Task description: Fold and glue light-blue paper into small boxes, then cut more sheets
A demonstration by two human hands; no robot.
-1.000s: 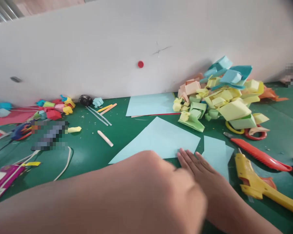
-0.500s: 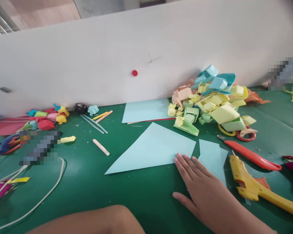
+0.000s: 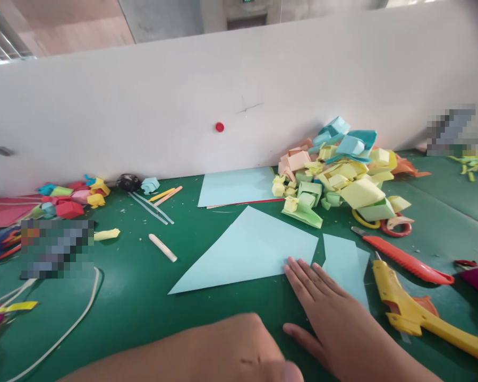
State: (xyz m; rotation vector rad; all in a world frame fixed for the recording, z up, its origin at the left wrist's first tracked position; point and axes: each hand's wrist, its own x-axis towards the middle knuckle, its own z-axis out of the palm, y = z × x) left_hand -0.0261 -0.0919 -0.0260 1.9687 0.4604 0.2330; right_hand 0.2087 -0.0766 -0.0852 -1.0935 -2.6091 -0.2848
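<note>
A folded light blue sheet of paper [image 3: 249, 252] lies on the green table in front of me, its peak pointing away. My right hand [image 3: 322, 305] rests flat with fingers stretched out, fingertips on the sheet's lower right edge and thumb spread on the table. Nearer to me, my left hand [image 3: 258, 350] is raised over the table with its fingers curled in; the lower frame edge cuts it off, and anything inside is hidden. Beside the right hand lie smaller light blue paper pieces [image 3: 344, 262]. A yellow glue gun [image 3: 402, 302] and a red utility knife [image 3: 410, 260] are to the right.
A heap of folded paper pieces [image 3: 342, 175] sits by the white partition [image 3: 151, 106]. Behind the folded sheet is a stack of paper [image 3: 239, 187]. Scissors handles [image 3: 396, 225] poke out below the heap. Leftward are a wooden stick [image 3: 163, 248], small paper shapes [image 3: 69, 209] and a white cable [image 3: 79, 318].
My left hand dropped toward the lower frame edge, then rose partly back into view. The right hand stays on the sheet. The camera view has tilted slightly upward.
</note>
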